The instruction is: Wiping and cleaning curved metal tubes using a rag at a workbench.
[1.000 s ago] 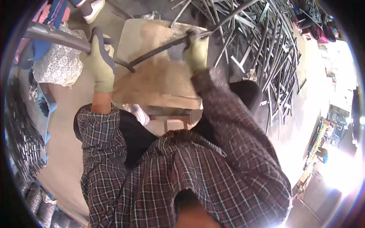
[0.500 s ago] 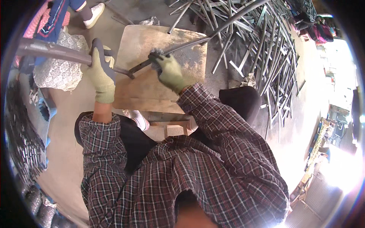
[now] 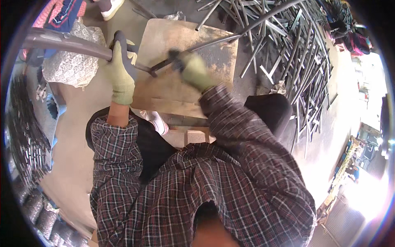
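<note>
A dark metal tube [image 3: 80,46] comes in from the left, and my left hand [image 3: 121,61], in a pale green glove with grey-coated palm, is closed around it. Past that hand the tube narrows in view and meets a second dark bar, a long curved tube [image 3: 224,40] running to the upper right. My right hand [image 3: 193,69], gloved alike and blurred by motion, is closed on a dark grey fuzzy wad [image 3: 174,55] that looks like steel wool. It presses the wad on the curved tube near the joint. Beneath lies a worn wooden board [image 3: 164,92].
A heap of dark metal tubes [image 3: 294,61] covers the floor at the right. A lace-covered bundle [image 3: 74,68] stands at the left, near another person's shoe [image 3: 112,10]. Stacked tubes [image 3: 31,136] line the left edge. My knees flank the board.
The whole scene has shifted slightly right and up in view. My right hand, now blurred, is still on the curved tube with the wad; my left hand keeps its hold.
</note>
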`<state>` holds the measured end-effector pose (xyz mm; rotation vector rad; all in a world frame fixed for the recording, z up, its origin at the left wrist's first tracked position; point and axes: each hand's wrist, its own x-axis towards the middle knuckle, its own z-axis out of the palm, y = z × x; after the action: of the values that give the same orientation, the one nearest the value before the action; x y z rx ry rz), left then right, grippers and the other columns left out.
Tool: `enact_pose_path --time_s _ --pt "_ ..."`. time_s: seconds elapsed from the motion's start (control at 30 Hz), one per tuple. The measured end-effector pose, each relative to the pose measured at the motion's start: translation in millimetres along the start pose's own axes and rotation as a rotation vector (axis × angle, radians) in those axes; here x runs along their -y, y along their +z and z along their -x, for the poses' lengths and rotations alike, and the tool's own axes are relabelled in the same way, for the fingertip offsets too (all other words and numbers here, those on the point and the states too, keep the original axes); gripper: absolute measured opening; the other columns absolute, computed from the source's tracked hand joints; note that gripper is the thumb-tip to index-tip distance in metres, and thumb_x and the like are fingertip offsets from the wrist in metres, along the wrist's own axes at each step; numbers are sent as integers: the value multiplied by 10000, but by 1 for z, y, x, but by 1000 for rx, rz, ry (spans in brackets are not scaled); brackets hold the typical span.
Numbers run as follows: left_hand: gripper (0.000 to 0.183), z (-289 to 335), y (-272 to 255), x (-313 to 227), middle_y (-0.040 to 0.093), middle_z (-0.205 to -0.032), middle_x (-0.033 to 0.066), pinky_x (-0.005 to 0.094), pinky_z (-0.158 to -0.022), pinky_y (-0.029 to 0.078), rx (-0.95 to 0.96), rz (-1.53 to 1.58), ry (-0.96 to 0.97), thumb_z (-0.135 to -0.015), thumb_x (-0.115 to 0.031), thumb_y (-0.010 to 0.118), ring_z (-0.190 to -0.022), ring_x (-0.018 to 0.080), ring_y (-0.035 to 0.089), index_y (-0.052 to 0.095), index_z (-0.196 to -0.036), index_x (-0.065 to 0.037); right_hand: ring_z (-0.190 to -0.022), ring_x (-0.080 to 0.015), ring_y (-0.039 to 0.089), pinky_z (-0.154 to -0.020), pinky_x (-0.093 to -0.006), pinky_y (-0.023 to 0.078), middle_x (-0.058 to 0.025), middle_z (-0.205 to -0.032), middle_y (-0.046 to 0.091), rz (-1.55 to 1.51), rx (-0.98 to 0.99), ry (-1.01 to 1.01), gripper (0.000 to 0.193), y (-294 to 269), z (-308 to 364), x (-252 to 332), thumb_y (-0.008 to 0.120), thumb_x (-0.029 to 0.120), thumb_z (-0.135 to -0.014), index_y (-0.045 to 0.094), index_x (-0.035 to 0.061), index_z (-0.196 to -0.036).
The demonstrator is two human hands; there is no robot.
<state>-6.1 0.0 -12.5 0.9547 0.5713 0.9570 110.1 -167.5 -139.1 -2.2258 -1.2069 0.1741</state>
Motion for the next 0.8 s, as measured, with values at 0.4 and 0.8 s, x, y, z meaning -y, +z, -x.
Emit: enact_pose_path --time_s 0.4,0.8 --pt "220 4 14 8 571 -697 60 220 -439 256 129 -14 -34 -955 -173 585 -476 46 345 593 -862 25 -907 -359 612 -782 -407 526 -151 -1079 631 62 -224 -112 293 9 4 -9 585 107 -816 661 86 -1098" --pt "175 4 33 -1 584 -754 99 259 -424 317 161 -108 75 -930 -106 579 -494 110 442 577 -925 69 -844 -349 666 -706 -382 526 -171 -937 695 -15 -213 284 344 -37 -21 -77 565 7 -803 677 108 -1112"
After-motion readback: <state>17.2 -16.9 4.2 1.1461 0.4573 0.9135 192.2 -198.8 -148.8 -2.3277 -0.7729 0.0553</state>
